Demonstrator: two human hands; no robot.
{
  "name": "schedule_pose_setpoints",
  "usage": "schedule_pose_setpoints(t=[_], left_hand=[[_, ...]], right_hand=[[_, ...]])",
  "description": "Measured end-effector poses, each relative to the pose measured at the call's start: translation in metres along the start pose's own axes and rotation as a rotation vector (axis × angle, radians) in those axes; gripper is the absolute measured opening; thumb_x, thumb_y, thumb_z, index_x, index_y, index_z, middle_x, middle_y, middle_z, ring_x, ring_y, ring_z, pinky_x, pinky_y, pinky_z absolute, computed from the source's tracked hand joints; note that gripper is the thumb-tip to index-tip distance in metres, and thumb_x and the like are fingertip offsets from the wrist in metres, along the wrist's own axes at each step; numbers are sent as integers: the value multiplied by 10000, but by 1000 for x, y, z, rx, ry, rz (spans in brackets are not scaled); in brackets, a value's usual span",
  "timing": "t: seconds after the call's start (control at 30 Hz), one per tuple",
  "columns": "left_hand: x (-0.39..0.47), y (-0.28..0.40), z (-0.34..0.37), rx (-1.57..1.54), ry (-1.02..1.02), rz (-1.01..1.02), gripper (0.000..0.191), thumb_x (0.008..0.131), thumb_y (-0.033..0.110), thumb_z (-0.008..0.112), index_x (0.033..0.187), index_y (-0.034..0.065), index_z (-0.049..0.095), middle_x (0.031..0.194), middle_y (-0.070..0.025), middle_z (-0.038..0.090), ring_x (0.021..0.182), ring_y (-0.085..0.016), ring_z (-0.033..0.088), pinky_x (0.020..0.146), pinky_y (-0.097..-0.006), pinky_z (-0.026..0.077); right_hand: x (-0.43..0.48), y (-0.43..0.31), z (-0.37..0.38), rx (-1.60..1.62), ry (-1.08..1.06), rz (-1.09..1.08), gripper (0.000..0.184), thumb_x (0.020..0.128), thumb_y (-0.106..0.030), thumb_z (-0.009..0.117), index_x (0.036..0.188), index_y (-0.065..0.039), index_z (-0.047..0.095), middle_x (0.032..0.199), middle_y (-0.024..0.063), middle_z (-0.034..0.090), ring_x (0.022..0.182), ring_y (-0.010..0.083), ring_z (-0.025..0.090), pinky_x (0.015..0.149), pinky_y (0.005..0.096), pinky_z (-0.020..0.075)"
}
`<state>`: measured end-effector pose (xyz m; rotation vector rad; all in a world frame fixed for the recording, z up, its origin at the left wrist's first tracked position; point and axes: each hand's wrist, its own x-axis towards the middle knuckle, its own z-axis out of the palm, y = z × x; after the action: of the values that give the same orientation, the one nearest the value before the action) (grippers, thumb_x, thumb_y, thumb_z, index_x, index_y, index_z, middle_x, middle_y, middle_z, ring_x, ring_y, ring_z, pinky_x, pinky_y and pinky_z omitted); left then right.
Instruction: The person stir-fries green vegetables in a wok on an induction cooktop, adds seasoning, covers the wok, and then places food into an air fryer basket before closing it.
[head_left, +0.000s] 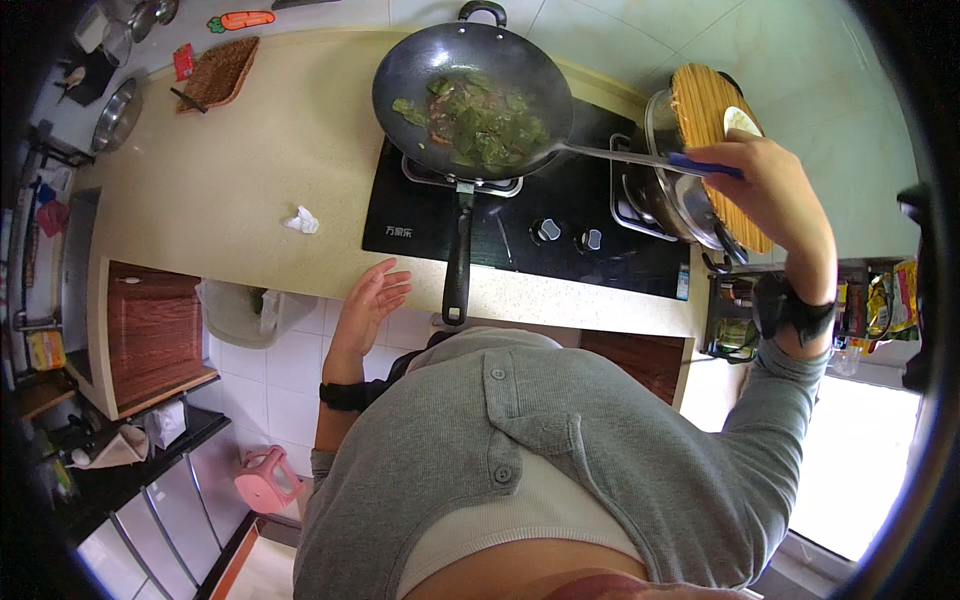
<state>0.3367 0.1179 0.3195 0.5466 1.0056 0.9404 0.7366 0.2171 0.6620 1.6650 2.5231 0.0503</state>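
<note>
My right hand (757, 176) grips the blue handle of a metal spatula (622, 155), whose far end reaches into the right side of a dark wok (405, 71). Cooked leafy greens (487, 131) lie in the wok with some small reddish-brown pieces among them. The wok sits over the left burner of a black glass gas hob (495, 232), its long black handle (457, 262) pointing toward me. My left hand (377, 296) is bare, fingers apart, at the counter's front edge, left of that handle and not touching it.
Right of the wok stands a steel pot (675, 199), topped by a wooden board (709, 112) bearing a small white dish (739, 120). A crumpled tissue (302, 220) lies on the counter (225, 172). Farther left are a wicker basket (221, 71) and a metal bowl (118, 116). A bin (240, 315) hangs below.
</note>
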Motion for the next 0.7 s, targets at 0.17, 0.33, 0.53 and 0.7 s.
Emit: schedule_pose_setpoints(t=[0.17,0.33,0.53,0.7], left_hand=[[1,3,1,1,-21,10,441,1037,328,434,1388,64,479,1258,-146,617,1115,-210,615,948,-320,479],[-2,-1,-10,-22,8,33,494,1024,364,474,1402,45,458,1269,-163,608,1113,-234,617,955,-351,498],[-12,-9,-19,-80,59,28,499,1025,369,471,1399,39,458,1264,-164,607,1104,-231,618,949,-349,497],[-22,-6,-26,-100,87,35,491,1035,367,446,1407,48,445,1263,-148,600,1113,-221,602,969,-346,469]], right_hand=[[59,-13,63,-33,37,-70,272,871,-152,641,1134,-99,686,972,150,678,934,361,637,804,428,508],[64,15,55,201,77,174,263,936,-236,606,1150,-99,677,855,137,699,773,311,685,714,414,533],[102,51,66,532,-211,451,332,1008,-296,502,1244,-85,603,649,41,576,474,120,545,422,252,437],[146,49,112,834,-356,366,293,1000,-302,504,1144,-80,627,643,28,572,427,100,484,376,252,379]])
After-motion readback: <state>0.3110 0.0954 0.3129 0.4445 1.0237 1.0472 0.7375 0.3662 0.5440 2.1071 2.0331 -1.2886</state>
